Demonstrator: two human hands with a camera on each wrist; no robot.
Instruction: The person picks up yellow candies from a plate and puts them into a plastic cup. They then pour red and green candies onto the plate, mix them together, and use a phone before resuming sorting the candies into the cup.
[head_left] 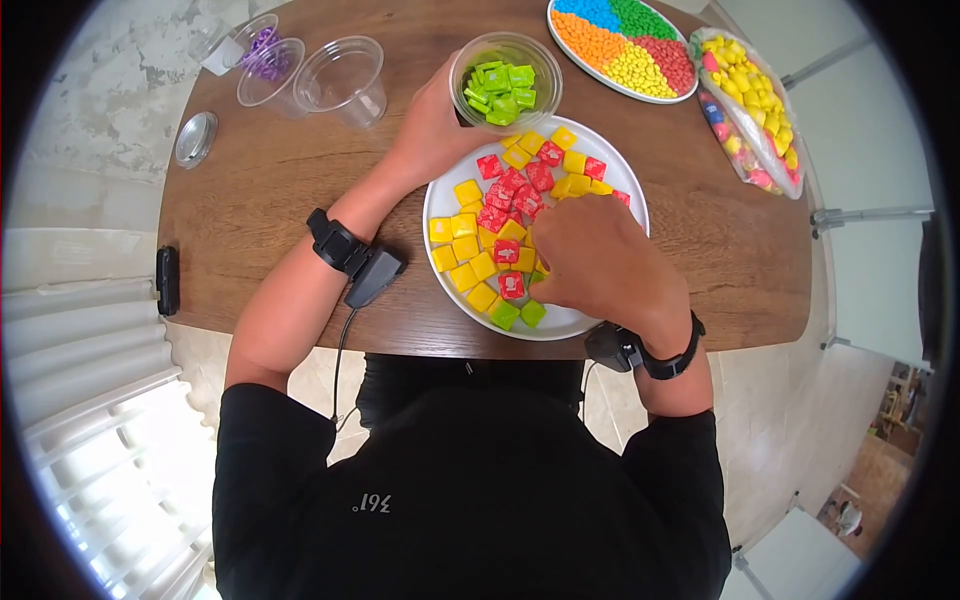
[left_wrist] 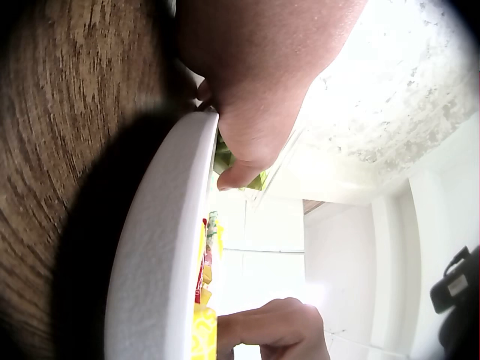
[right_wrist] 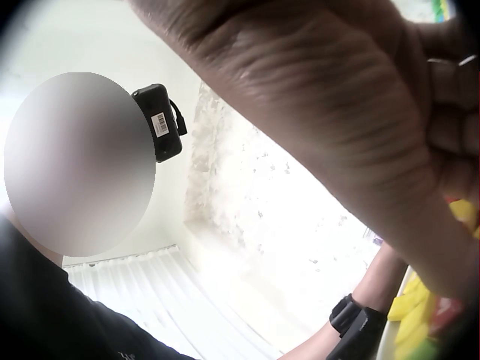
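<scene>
In the head view the left hand [head_left: 432, 128] grips a clear plastic cup [head_left: 506, 122] of green wrapped pieces [head_left: 500, 88], held at the far edge of a white plate [head_left: 435, 285]. Yellow pieces [head_left: 463, 277], red pieces [head_left: 507, 251] and a few green ones [head_left: 504, 314] lie on that plate. Over the plate's right part is the right hand [head_left: 600, 258], fingers pointing down among the pieces; its fingertips are hidden there. The left wrist view shows the left thumb [left_wrist: 244, 171] against the cup and the right hand [left_wrist: 281, 330] with bent fingers above the pieces.
Clear cups [head_left: 343, 85] stand at the back left, one with purple pieces [head_left: 265, 55]. A round lid [head_left: 196, 139] lies at the left. Behind right are a plate of coloured candies [head_left: 640, 72] and a bag of yellow and pink pieces [head_left: 750, 100].
</scene>
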